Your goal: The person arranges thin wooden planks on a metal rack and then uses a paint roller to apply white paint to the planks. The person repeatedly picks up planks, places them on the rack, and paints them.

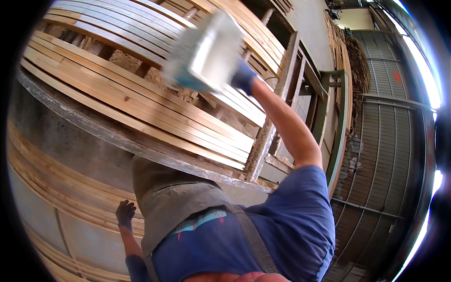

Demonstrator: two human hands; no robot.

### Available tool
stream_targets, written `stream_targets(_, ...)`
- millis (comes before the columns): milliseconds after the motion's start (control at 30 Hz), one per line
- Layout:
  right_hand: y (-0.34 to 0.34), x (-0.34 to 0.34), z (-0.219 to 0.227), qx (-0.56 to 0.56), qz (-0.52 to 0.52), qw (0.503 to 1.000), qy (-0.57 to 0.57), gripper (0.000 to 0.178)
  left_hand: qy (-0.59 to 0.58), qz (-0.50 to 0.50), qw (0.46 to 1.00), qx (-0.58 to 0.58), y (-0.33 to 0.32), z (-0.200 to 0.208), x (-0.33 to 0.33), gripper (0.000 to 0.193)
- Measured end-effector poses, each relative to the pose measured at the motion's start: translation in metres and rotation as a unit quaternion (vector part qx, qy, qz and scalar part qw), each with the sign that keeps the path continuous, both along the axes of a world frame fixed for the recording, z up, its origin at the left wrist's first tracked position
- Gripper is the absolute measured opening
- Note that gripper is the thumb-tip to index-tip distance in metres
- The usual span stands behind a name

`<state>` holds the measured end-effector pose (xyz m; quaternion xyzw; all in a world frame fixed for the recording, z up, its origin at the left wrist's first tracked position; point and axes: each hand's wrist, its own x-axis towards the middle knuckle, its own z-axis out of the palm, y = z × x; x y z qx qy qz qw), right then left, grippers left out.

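Out over the slats, my right hand point(243, 78) wears a dark blue glove and is closed on a white rectangular container point(201, 56). The container is tilted, with its hollow side turned toward my hand, and smeared by motion. Beneath it lie rows of long pale wooden slats point(127, 104) on a metal-edged rack; some strips farther off look whitish and shiny. Low at my left side hangs my left hand point(126, 214), also in a dark glove, its fingers loosely bent and apart with nothing in them.
A worn metal rail point(94, 124) runs along the rack's near edge, close to my apron point(176, 192). Sawdust point(124, 61) shows between the slat rows. To the right stands a green metal frame point(339, 127), before a ribbed wall point(376, 141). More long boards point(70, 176) lie at left.
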<state>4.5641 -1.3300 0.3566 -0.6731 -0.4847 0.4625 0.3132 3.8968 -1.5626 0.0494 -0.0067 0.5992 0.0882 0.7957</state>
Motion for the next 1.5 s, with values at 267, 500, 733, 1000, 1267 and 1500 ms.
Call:
stream_targets(267,-0.344,0.177,0.018,-0.043,-0.285,0.957,0.038,0.033,0.131,-0.134,0.977,0.098,0.018,0.026,0.095,0.041)
stream_targets(500,-0.370,0.247,0.019,0.023,-0.016,0.928,-0.371,0.022,0.119,-0.174,0.960,0.187,-0.033,0.055,0.105,0.046)
stream_targets(733,-0.242,0.189,-0.028,0.176,-0.030,0.934,-0.309,0.027,0.147,-0.170,0.968,0.110,-0.033,0.038,0.092,0.028)
stream_targets(1000,-0.392,0.185,-0.033,0.072,-0.224,0.953,0.189,0.033,0.131,-0.137,0.968,0.167,-0.027,0.044,0.095,0.041)
stream_targets(1267,-0.480,0.051,0.028,-0.032,-0.117,0.967,-0.226,0.033,0.116,-0.293,0.945,0.082,-0.058,0.025,0.080,0.035)
stream_targets(1500,-0.245,-0.069,0.011,0.063,0.158,0.874,-0.455,0.021,0.102,-0.180,0.964,0.168,0.046,0.016,0.021,0.036)
